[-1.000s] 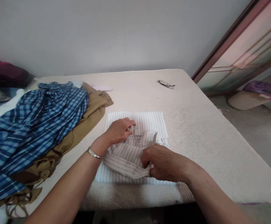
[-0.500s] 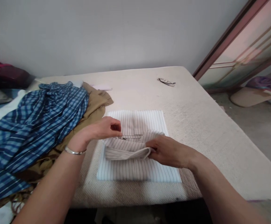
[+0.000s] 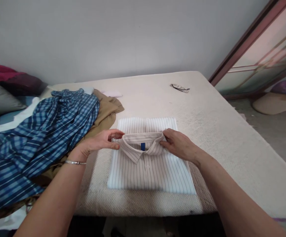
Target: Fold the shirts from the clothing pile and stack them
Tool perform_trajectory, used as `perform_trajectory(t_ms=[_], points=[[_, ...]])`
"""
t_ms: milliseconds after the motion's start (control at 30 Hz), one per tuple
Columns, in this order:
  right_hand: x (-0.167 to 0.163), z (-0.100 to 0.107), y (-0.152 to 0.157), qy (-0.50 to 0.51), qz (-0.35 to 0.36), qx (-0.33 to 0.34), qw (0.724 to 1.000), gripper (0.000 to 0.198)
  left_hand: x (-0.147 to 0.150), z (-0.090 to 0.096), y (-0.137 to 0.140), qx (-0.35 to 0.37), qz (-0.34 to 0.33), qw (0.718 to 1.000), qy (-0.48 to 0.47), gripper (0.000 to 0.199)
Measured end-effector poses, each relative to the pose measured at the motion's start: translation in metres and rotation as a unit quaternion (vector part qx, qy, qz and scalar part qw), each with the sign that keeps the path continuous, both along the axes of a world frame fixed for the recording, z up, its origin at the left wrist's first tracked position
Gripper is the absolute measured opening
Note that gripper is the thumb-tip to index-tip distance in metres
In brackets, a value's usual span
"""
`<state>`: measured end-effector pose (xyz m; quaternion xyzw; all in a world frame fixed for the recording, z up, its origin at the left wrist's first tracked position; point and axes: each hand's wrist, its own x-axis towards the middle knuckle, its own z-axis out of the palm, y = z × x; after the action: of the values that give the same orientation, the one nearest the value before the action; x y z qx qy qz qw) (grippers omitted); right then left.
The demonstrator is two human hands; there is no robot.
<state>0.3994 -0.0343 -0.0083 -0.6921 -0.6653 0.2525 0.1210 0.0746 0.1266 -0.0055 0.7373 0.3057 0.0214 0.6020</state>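
Note:
A white dress shirt (image 3: 143,174) with dark pinstripes lies folded into a rectangle on the mattress (image 3: 217,131). Its collar (image 3: 133,153) stands up in a ring, with a small blue label (image 3: 143,146) showing inside. My right hand (image 3: 178,144) pinches the right side of the collar between thumb and fingers. At the collar's left side is my left hand (image 3: 106,140), thumb and fingers apart, the fingertips close to or touching the cloth. A silver bangle (image 3: 76,162) circles my left wrist.
To the left lie a blue plaid shirt (image 3: 66,121) and a brown garment (image 3: 106,110). Eyeglasses (image 3: 179,88) rest toward the far right of the mattress. A grey pillow (image 3: 2,97) and dark red cloth (image 3: 19,82) sit at the far left. A wall (image 3: 123,39) stands behind.
The collar, bunched and folded over before, now stands up with its opening and label showing. My left hand has opened its fingers and moved to the collar's left side; the right stays on the collar.

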Motion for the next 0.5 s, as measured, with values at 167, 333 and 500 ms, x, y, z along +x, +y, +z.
perform_trajectory(t_ms=[167,333,500], points=[[0.004,0.008,0.000,0.053,-0.018,-0.033,0.998,0.009,0.011,-0.002,-0.003,0.075,0.038,0.996,0.022,0.033],[0.011,0.012,0.012,0.103,-0.090,0.072,0.988,0.013,0.029,0.005,-0.001,0.103,0.132,0.985,-0.038,0.029],[0.014,-0.013,0.026,0.018,-0.120,0.059,0.991,0.007,0.032,-0.010,-0.002,0.192,0.131,0.972,0.033,0.033]])
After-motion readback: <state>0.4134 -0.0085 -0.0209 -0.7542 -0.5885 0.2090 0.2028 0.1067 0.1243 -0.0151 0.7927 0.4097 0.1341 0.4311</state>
